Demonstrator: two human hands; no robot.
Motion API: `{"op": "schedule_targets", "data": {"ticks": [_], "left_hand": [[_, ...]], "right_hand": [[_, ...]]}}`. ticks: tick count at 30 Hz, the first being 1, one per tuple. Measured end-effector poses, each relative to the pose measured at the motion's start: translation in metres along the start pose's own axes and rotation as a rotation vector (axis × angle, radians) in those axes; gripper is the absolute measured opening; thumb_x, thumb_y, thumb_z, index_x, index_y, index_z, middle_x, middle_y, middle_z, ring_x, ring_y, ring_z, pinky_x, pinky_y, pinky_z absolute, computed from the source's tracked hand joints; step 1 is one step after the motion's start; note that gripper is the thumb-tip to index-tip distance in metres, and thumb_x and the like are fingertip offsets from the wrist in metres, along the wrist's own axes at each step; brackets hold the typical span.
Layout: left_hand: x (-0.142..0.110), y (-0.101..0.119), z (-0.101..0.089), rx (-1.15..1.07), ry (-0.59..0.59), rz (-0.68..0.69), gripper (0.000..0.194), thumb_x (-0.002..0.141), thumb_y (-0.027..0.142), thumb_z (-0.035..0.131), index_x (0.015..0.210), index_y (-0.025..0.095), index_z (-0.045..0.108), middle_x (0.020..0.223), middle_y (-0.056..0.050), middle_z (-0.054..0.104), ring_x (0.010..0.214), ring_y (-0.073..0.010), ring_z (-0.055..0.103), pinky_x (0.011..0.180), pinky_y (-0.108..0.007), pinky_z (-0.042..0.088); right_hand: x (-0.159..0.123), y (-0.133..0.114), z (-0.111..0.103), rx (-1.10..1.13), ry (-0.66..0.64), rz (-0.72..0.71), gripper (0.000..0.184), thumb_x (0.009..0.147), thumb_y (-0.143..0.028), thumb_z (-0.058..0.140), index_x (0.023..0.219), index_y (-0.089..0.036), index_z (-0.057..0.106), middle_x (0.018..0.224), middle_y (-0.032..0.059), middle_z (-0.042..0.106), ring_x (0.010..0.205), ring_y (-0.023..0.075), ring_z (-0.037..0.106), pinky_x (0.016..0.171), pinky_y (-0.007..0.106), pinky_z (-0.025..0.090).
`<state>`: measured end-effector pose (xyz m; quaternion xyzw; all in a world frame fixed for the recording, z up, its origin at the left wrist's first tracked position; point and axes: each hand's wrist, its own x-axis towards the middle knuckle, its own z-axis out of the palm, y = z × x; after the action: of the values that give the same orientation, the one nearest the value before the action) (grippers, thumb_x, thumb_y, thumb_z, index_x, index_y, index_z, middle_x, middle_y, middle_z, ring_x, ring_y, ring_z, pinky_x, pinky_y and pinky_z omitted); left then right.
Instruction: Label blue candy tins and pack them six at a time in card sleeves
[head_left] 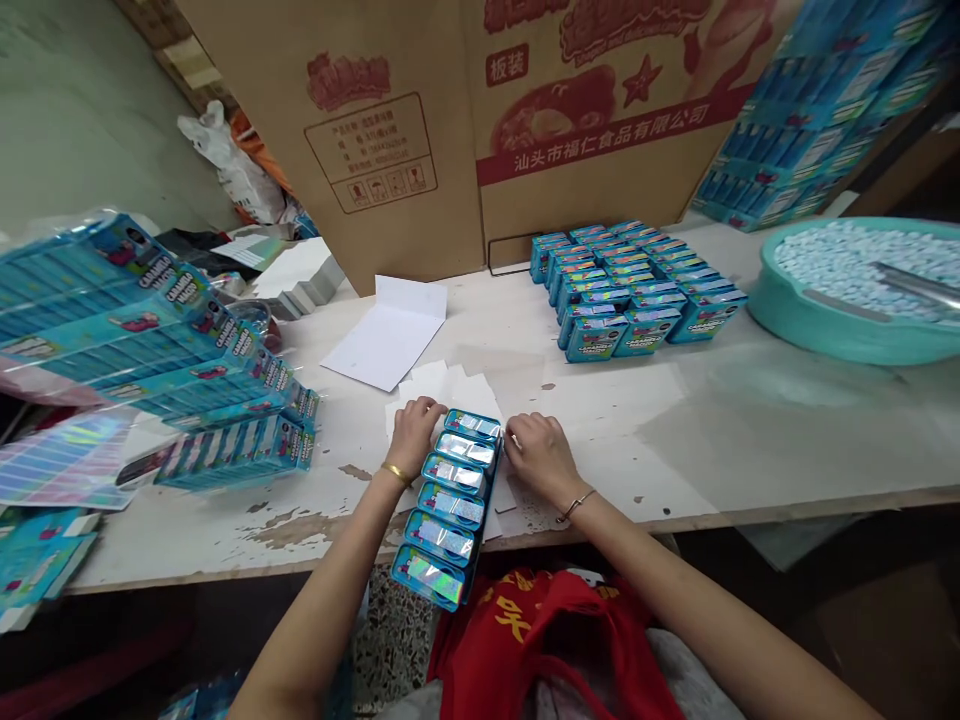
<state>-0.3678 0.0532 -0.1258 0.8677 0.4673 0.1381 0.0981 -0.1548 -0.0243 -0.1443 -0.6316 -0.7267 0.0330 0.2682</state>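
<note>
A narrow blue display box [475, 560] lies lengthwise in front of me, its near end reaching over the table's front edge. Several small blue candy packs [450, 505] with shiny tops stand in it in one row. My left hand [412, 440] is closed, with thumb and finger pinched at the box's far left corner. Across from it, my right hand [541, 458] has its fingers curled against the far right corner. The exact grip of its fingertips is partly hidden. White card sheets [439, 380] lie fanned out beneath and beyond the far end.
Grouped blue packs [622, 290] stand at the back right, before a large cardboard carton [457, 130]. A turquoise basin [825, 325] of wrapped candies is at the right. Film-wrapped blue boxes [165, 330] are stacked at the left. A folded white card [386, 340] lies mid-table.
</note>
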Motion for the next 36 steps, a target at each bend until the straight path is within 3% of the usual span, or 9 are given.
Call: {"op": "schedule_targets", "data": {"ticks": [4,7,12,14,20,24,28,32,36], "left_hand": [[0.012,0.003,0.002,0.02,0.11,0.02,0.013,0.085,0.021,0.049,0.078,0.018,0.059,0.079,-0.005,0.06,0.077,-0.0201,0.051,0.073,-0.034,0.033],[0.01,0.003,0.0,-0.185,0.195,-0.002,0.012,0.08,0.021,0.053,0.07,0.018,0.056,0.07,-0.001,0.057,0.07,-0.0159,0.05,0.069,-0.03,0.033],[0.012,0.001,-0.002,-0.632,0.094,-0.233,0.025,0.076,0.031,0.058,0.056,0.017,0.05,0.054,0.003,0.046,0.055,-0.0114,0.042,0.056,-0.025,0.031],[0.014,0.002,-0.007,-0.541,0.082,-0.205,0.03,0.079,0.034,0.056,0.054,0.017,0.05,0.053,0.002,0.046,0.055,-0.0116,0.042,0.057,-0.026,0.03],[-0.01,0.0,-0.017,-0.015,0.2,0.169,0.029,0.089,0.028,0.047,0.065,0.019,0.06,0.07,-0.005,0.06,0.071,-0.0179,0.049,0.07,-0.033,0.03],[-0.031,-0.005,-0.006,0.002,0.225,0.15,0.021,0.089,0.029,0.047,0.081,0.021,0.065,0.081,-0.007,0.065,0.078,-0.0205,0.051,0.071,-0.034,0.031],[-0.03,-0.007,0.006,-0.019,0.16,0.057,0.022,0.089,0.03,0.046,0.082,0.02,0.064,0.082,-0.007,0.065,0.078,-0.0205,0.053,0.069,-0.033,0.033],[-0.029,-0.008,0.009,0.002,0.129,0.086,0.028,0.09,0.024,0.041,0.07,0.02,0.059,0.07,-0.005,0.061,0.07,-0.0188,0.051,0.066,-0.032,0.031],[-0.036,-0.009,0.007,0.032,0.202,0.154,0.026,0.089,0.022,0.043,0.067,0.02,0.057,0.066,-0.005,0.058,0.067,-0.0193,0.048,0.067,-0.034,0.029]], "right_hand": [[0.009,-0.01,-0.01,-0.054,0.085,0.01,0.02,0.09,-0.016,0.04,0.074,-0.019,0.051,0.071,0.0046,0.058,0.065,0.018,0.049,0.064,0.031,0.029],[0.013,-0.018,-0.019,0.021,0.142,0.028,0.02,0.092,-0.019,0.038,0.076,-0.019,0.05,0.069,0.0026,0.056,0.061,0.0161,0.048,0.061,0.028,0.028],[0.015,-0.032,-0.029,0.071,0.111,0.007,0.016,0.088,-0.017,0.043,0.074,-0.02,0.051,0.07,0.0017,0.057,0.062,0.0146,0.049,0.058,0.027,0.028],[0.015,-0.036,-0.03,0.015,0.093,-0.038,0.016,0.087,-0.015,0.043,0.074,-0.02,0.052,0.069,0.0025,0.058,0.062,0.0151,0.05,0.057,0.027,0.028],[0.002,-0.039,-0.031,-0.032,0.085,-0.125,0.021,0.088,-0.016,0.042,0.069,-0.019,0.052,0.065,0.0037,0.056,0.062,0.0164,0.049,0.059,0.029,0.03],[-0.019,-0.037,-0.026,0.14,0.096,-0.116,0.02,0.09,-0.02,0.041,0.075,-0.02,0.054,0.07,0.0043,0.059,0.067,0.0172,0.053,0.064,0.029,0.037],[-0.035,-0.029,-0.013,0.22,0.113,0.051,0.01,0.088,-0.027,0.046,0.086,-0.02,0.053,0.076,0.005,0.061,0.072,0.0181,0.056,0.066,0.029,0.041],[-0.038,-0.024,0.001,0.079,0.028,0.223,0.016,0.085,-0.034,0.053,0.08,-0.02,0.053,0.065,0.0023,0.058,0.062,0.0174,0.054,0.059,0.027,0.036],[-0.034,-0.026,0.01,-0.099,0.0,0.215,0.02,0.088,-0.031,0.05,0.073,-0.019,0.056,0.061,0.0047,0.059,0.06,0.018,0.053,0.058,0.029,0.03]]}}
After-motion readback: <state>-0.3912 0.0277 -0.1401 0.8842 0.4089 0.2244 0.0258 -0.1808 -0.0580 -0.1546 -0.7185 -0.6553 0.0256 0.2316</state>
